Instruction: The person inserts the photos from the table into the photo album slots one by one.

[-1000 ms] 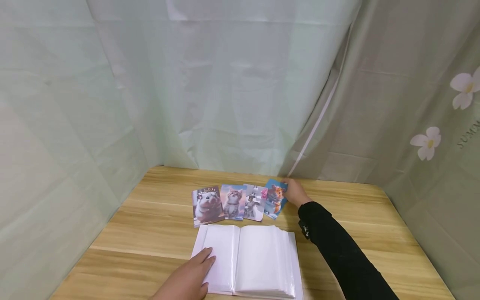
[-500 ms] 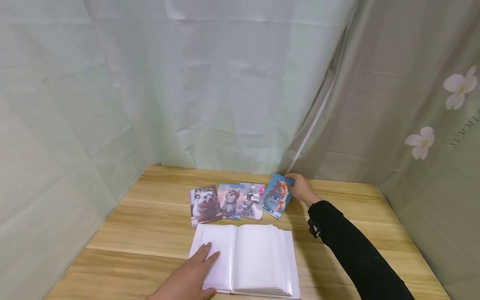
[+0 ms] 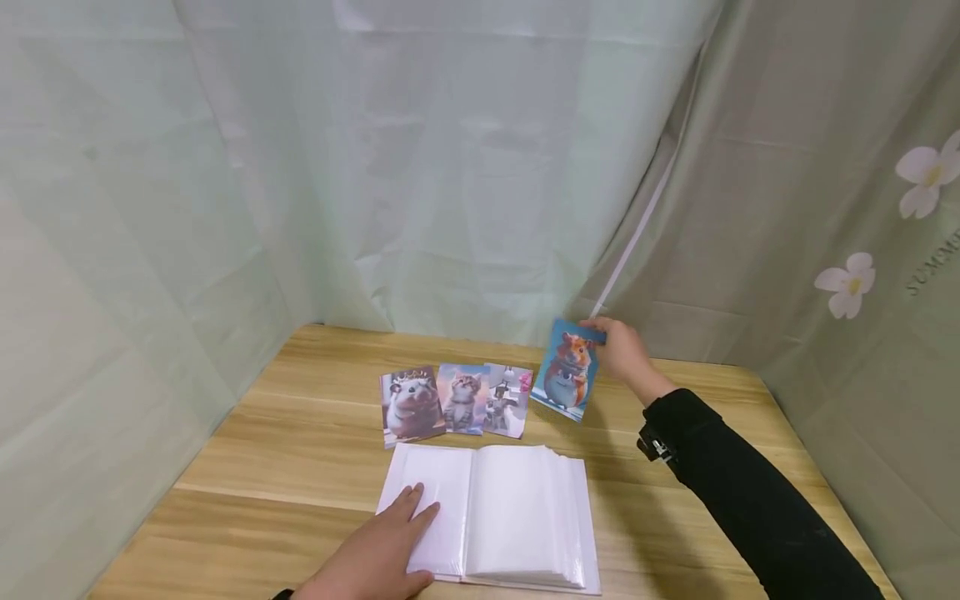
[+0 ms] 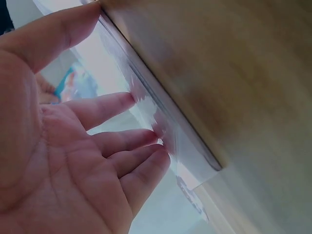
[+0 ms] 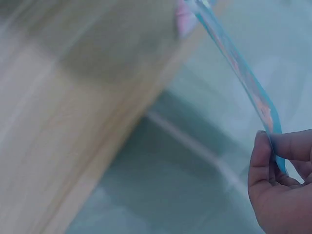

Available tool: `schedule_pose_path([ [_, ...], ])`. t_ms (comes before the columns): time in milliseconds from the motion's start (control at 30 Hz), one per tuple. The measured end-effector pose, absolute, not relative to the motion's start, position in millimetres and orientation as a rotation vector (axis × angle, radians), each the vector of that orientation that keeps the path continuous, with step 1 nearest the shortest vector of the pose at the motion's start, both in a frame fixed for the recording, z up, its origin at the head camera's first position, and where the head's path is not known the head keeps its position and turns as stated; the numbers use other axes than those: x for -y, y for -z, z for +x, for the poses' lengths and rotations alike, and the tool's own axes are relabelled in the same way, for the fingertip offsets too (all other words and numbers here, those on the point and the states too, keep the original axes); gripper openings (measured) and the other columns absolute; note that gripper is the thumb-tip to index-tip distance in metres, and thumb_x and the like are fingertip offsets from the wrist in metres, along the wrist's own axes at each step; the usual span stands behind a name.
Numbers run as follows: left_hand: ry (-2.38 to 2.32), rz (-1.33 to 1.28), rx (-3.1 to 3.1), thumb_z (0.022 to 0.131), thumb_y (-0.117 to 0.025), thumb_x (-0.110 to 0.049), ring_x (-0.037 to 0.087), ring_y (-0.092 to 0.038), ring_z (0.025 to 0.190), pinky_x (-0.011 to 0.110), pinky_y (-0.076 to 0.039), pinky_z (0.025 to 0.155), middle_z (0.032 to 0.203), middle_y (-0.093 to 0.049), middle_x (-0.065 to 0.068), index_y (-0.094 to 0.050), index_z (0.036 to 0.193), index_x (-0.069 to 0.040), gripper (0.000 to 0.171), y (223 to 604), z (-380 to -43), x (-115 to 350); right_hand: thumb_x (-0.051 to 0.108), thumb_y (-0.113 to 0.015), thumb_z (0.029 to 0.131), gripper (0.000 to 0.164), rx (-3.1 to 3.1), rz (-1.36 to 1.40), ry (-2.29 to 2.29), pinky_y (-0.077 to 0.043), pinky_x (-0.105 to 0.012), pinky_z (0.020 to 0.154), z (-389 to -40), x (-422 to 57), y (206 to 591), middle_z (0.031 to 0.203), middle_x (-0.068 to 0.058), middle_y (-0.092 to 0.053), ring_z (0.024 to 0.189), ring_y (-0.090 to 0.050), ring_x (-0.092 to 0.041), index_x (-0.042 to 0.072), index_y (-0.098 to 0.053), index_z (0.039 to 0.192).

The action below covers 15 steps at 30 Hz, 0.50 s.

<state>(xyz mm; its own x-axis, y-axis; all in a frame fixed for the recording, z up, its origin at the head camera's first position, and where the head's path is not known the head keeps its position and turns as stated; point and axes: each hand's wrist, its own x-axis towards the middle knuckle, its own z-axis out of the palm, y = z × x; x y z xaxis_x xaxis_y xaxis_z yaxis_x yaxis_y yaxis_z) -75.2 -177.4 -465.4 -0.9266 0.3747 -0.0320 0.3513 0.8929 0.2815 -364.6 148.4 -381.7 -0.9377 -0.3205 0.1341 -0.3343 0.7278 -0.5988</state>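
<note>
My right hand (image 3: 624,354) pinches a blue picture card (image 3: 566,373) by its upper right corner, raised over the back of the table. Two round furry animals are printed on it. In the right wrist view the card (image 5: 243,73) shows nearly edge-on between thumb and fingers (image 5: 261,165). A white photo album (image 3: 513,508) lies spread at the front, with glossy blank pages. Across its left page my left hand (image 3: 375,542) rests with fingers extended; the left wrist view shows its palm (image 4: 58,161) and fingertips along the album's edge.
Behind the album, three picture piles lie in a row: a crowned hamster picture (image 3: 412,407), a kitten picture (image 3: 462,402) and a grey-and-white picture (image 3: 507,404). The wooden table (image 3: 247,475) ends at pale curtains (image 3: 465,183) at the back and sides.
My right hand has lifted the blue card from the table, moving it up and slightly right. My left hand stays on the album's left page.
</note>
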Motion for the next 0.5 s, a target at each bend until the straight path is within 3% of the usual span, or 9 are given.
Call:
schedule_pose_path([
  [133,-0.349,0.604,-2.994,0.078,-0.081,-0.041,0.043,-0.047,0.133,0.053,-0.046,0.103,0.144,-0.047,0.031,-0.056,0.136,0.005,0.078,465.0,-76.0,176.3,0.000,-0.057,0.098,0.040,2.864,0.603,-1.216,-0.038,-0.029,0.054,-358.5,-125.0,365.0,0.130,-0.023,-0.061,0.063,-0.049,-0.022,0.008,-0.061,0.137],
  [233,-0.344,0.600,-2.990,0.079,-0.081,-0.041,0.043,-0.047,0.133,0.053,-0.046,0.103,0.144,-0.047,0.031,-0.056,0.136,0.007,0.078,462.6,-75.4,175.4,-0.002,-0.058,0.098,0.040,2.798,0.643,-1.451,-0.044,-0.028,0.059,-351.3,-100.2,365.2,0.122,-0.023,-0.061,0.073,-0.055,-0.021,0.006,-0.060,0.137],
  [367,-0.334,0.594,-2.970,0.080,-0.080,-0.040,0.042,-0.047,0.134,0.052,-0.046,0.103,0.145,-0.047,0.030,-0.055,0.136,0.008,0.077,459.8,-76.1,172.2,-0.005,-0.058,0.098,0.043,2.717,0.532,-1.791,-0.056,-0.033,0.073,-343.0,-66.2,375.3,0.122,-0.021,-0.057,0.089,-0.063,-0.028,0.007,-0.059,0.139],
  [500,-0.299,0.596,-2.963,0.080,-0.080,-0.040,0.041,-0.048,0.133,0.051,-0.049,0.101,0.145,-0.048,0.028,-0.056,0.135,0.008,0.077,460.2,-78.6,167.6,-0.007,-0.057,0.098,0.045,2.624,0.341,-2.062,-0.057,-0.041,0.087,-340.8,-38.8,388.3,0.123,-0.020,-0.056,0.102,-0.063,-0.031,0.008,-0.056,0.141],
])
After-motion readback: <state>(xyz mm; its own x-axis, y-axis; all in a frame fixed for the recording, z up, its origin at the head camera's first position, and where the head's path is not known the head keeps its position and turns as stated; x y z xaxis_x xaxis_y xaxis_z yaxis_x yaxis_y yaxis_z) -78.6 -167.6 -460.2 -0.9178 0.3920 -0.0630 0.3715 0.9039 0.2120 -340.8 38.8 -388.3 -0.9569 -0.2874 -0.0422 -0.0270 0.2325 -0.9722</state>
